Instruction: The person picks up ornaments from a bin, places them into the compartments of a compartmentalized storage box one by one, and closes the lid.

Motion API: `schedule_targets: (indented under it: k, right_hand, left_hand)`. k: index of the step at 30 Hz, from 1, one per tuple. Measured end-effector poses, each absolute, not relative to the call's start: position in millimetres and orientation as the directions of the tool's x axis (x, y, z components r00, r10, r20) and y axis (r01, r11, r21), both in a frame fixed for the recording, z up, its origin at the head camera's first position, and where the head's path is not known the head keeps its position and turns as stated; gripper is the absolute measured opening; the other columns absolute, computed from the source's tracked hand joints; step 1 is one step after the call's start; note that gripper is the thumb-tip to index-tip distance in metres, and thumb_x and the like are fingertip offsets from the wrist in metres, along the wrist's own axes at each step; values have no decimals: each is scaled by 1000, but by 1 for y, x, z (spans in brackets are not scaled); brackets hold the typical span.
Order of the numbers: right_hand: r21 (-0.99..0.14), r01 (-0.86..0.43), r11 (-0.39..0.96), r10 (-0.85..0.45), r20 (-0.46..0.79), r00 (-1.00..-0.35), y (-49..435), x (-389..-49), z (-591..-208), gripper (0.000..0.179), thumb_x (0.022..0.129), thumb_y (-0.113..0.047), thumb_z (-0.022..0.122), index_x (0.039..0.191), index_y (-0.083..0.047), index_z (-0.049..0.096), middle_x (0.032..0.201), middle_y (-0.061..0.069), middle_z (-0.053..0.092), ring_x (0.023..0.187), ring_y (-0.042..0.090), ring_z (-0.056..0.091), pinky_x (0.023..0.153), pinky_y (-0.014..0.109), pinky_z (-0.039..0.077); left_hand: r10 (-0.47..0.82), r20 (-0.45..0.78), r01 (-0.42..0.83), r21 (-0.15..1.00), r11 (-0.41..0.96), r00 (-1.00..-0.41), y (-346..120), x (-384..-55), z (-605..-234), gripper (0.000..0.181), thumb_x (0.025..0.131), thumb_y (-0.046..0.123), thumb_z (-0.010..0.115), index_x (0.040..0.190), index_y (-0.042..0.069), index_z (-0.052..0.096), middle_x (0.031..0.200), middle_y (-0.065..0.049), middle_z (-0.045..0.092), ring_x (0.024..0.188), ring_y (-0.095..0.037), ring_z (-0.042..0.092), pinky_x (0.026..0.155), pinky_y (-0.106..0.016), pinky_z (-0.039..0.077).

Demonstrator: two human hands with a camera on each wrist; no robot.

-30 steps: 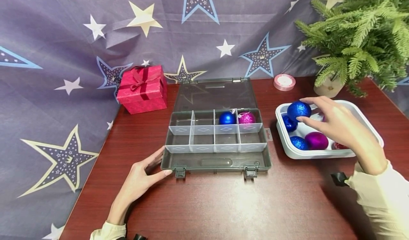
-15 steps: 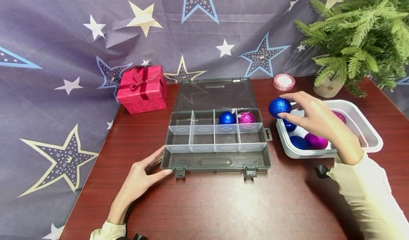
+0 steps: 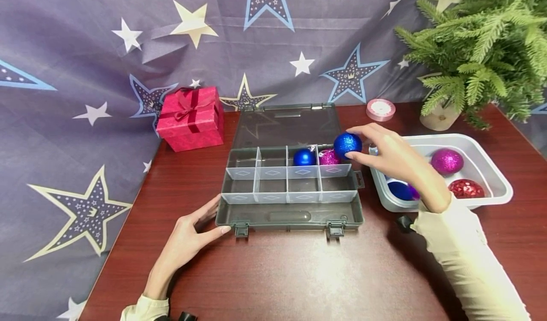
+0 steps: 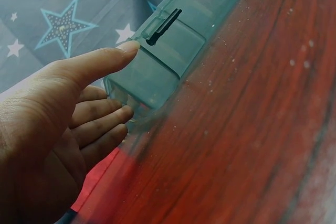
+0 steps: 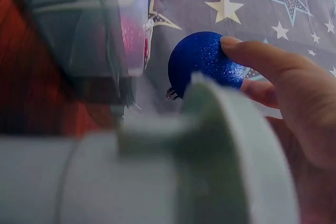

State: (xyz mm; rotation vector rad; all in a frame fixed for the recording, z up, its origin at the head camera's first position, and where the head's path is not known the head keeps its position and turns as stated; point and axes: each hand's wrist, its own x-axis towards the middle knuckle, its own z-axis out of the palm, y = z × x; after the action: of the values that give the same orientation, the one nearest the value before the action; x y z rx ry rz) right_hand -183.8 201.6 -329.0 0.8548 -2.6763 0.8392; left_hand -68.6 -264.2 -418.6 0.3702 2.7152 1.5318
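Glittery blue ball (image 3: 347, 145) is hanging by the right rear corner of the compartment box (image 3: 256, 212), the step in hand apparently being a transfer into it. Left to right: left hand (image 3: 185, 238) is resting at the box's front left corner, fingers loose, gripping nothing; matte blue ball (image 3: 304, 158) and pink glitter ball (image 3: 329, 158) are occupying rear compartments; right hand (image 3: 395, 155) is pinching the glittery blue ball, wrist partly covering the white tub (image 3: 491, 164). Next move is probably calling for lowering it into a free compartment, which one unclear.

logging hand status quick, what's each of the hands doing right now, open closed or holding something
Left hand: open, against the divided box's near left corner.
Right hand: holding a glittery blue ball.
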Motion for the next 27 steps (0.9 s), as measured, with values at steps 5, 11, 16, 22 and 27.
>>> schedule_targets:
  k: [5,11,16,22,27]
  right_hand:
    - [-489,-584,648,-484,328,-811,188,-188,-329,50,92,-19,82,135,-2,63,119,17,66,103,31,66,88,51,53]
    - [-510,-594,622,-508,314,-802,170,-194,-328,49,92,-19,81,134,-3,64,116,14,65,101,30,66,89,51,55]
    - [-532,-596,601,-520,305,-797,155,-198,-330,51,92,-22,82,136,-4,63,118,14,65,103,30,68,91,50,55]
    - [-552,-595,584,-545,276,-792,138,-202,-331,54,93,-25,81,139,-5,61,123,15,64,104,31,68,91,49,56]
    - [-577,-598,556,-572,257,-779,124,-207,-330,53,94,-23,80,139,-3,60,124,17,63,105,31,68,92,50,56]
  left_hand:
    - [209,113,204,846,493,-971,-263,-69,-418,73,88,24,86,153,22,53,136,-4,66,127,-17,61,99,-14,44]
    - [206,105,197,844,499,-973,-263,-68,-417,73,88,24,86,153,23,53,137,-4,65,127,-17,61,99,-13,43]
    - [207,114,203,848,489,-972,-263,-69,-417,73,88,23,87,153,23,54,136,-5,66,127,-18,61,99,-14,44]
    - [208,121,210,848,487,-971,-262,-69,-416,73,88,22,87,153,22,54,135,-5,67,126,-17,62,99,-14,44]
    - [208,122,210,851,482,-971,-262,-68,-416,73,87,21,87,152,21,55,134,-5,67,126,-18,62,99,-14,44]
